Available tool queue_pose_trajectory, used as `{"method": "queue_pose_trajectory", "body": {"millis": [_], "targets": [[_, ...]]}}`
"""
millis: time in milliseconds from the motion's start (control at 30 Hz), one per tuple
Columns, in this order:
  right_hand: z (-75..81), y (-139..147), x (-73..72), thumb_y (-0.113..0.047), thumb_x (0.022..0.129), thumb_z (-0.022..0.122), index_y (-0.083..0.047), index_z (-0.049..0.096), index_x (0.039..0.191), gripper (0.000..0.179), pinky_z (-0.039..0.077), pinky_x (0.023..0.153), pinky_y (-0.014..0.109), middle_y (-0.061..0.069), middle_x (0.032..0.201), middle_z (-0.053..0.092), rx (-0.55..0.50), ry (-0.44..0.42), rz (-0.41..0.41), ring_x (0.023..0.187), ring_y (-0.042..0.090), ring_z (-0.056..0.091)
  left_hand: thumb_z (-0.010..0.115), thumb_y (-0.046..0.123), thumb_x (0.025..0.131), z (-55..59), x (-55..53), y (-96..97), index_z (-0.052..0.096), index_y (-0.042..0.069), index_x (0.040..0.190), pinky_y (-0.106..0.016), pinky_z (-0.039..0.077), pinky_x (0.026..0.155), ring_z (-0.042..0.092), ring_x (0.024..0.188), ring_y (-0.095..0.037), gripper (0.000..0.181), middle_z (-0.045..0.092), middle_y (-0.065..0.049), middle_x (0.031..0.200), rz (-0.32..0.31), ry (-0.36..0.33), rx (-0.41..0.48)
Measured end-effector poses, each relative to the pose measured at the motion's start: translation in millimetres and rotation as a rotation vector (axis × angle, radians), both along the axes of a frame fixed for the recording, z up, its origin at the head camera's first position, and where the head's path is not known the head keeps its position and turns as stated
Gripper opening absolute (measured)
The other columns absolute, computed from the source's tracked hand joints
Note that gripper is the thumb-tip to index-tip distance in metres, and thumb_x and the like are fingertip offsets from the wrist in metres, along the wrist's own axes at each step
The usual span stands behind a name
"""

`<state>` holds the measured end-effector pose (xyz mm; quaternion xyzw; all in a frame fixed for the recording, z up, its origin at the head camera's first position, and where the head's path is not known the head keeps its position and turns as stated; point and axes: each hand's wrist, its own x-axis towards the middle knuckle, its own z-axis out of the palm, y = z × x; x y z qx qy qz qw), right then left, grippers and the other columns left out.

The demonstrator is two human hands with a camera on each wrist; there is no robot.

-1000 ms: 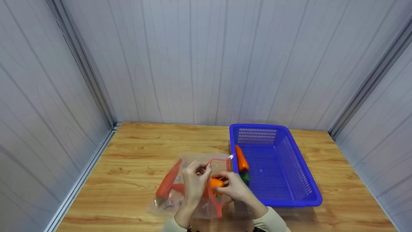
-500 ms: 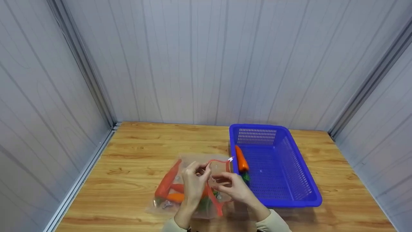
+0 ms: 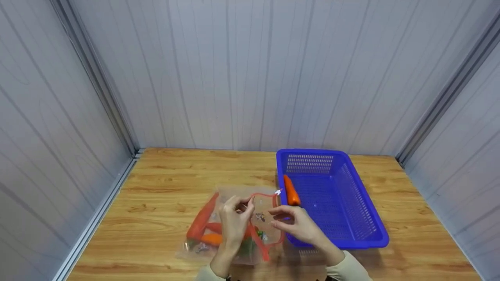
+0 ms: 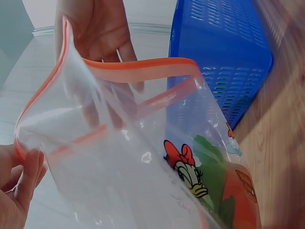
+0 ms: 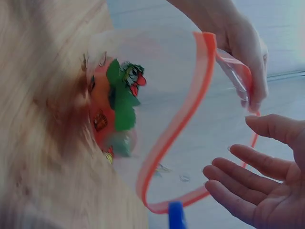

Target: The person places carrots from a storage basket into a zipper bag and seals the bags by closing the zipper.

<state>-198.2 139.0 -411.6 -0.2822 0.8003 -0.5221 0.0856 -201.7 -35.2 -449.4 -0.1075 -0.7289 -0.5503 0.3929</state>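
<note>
My left hand pinches the red-orange rim of a clear zip bag printed with cartoon ducks, and the bag's mouth gapes to the right. Inside it lie a long red carrot-shaped vegetable, an orange one and another red one partly behind the left hand. Green tops show through the plastic in both wrist views. My right hand holds nothing, its fingers extended and apart beside the bag's mouth. In the head view it overlaps the near left side of the blue basket.
The blue perforated basket stands right of the bag, with one orange carrot-shaped vegetable along its left wall. A white zip slider sits at the bag's far corner, right by the basket rim. Panel walls enclose the wooden table.
The right hand let go of an orange carrot-shaped vegetable inside the bag, then drew back to the right, out to the basket's edge. The left hand keeps its pinch on the rim.
</note>
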Motion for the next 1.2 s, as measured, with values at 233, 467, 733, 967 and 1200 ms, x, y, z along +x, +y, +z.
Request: {"method": "queue_pose_trajectory", "body": {"millis": [233,467,733,967,1200], "targets": [[15.9,14.6,-7.8,-0.001,0.083,0.058,0.013,0.055,0.107,0.028,0.050,0.074,0.035,0.027,0.100,0.058,0.037,0.017,0.006,0.092,0.040,0.055,0.066,-0.012,0.069,15.6,9.9,1.1,0.066,0.000,0.068,-0.022,0.046,0.042,0.053,0.047,-0.015,0.012,0.057,-0.008,0.060,0.002,0.017,-0.007],[17.6,32.5,-35.1,-0.011,0.083,0.061,0.002,0.059,0.108,0.027,0.050,0.073,0.028,0.013,0.100,0.062,0.126,0.134,-0.028,0.090,0.025,0.059,0.064,-0.014,0.069,32.8,19.8,3.0,0.065,-0.003,0.069,-0.023,0.046,0.042,0.053,0.046,-0.018,0.012,0.057,-0.011,0.060,-0.005,0.022,-0.009],[28.1,36.7,-67.1,-0.015,0.082,0.063,0.004,0.059,0.106,0.030,0.049,0.077,0.038,0.015,0.100,0.062,0.231,0.245,-0.079,0.091,0.027,0.058,0.066,-0.015,0.066,32.4,18.9,3.5,0.064,-0.002,0.067,-0.021,0.045,0.040,0.053,0.046,-0.017,0.014,0.057,-0.009,0.059,0.021,0.034,-0.020],[16.8,39.4,-100.0,-0.013,0.082,0.063,0.005,0.060,0.106,0.031,0.048,0.077,0.039,0.017,0.099,0.062,0.298,0.234,-0.197,0.089,0.027,0.058,0.066,-0.013,0.068,24.0,13.8,1.6,0.065,-0.001,0.068,-0.021,0.045,0.040,0.053,0.047,-0.016,0.012,0.057,-0.009,0.060,-0.006,0.027,-0.011],[-7.5,46.5,-134.4,-0.011,0.078,0.066,0.007,0.060,0.102,0.030,0.047,0.076,0.039,0.022,0.094,0.062,0.289,0.162,-0.328,0.085,0.030,0.059,0.067,-0.004,0.072,1.0,-0.7,-0.8,0.066,0.004,0.069,-0.017,0.044,0.040,0.053,0.048,-0.007,0.009,0.057,0.001,0.061,-0.013,-0.015,-0.005]]}}
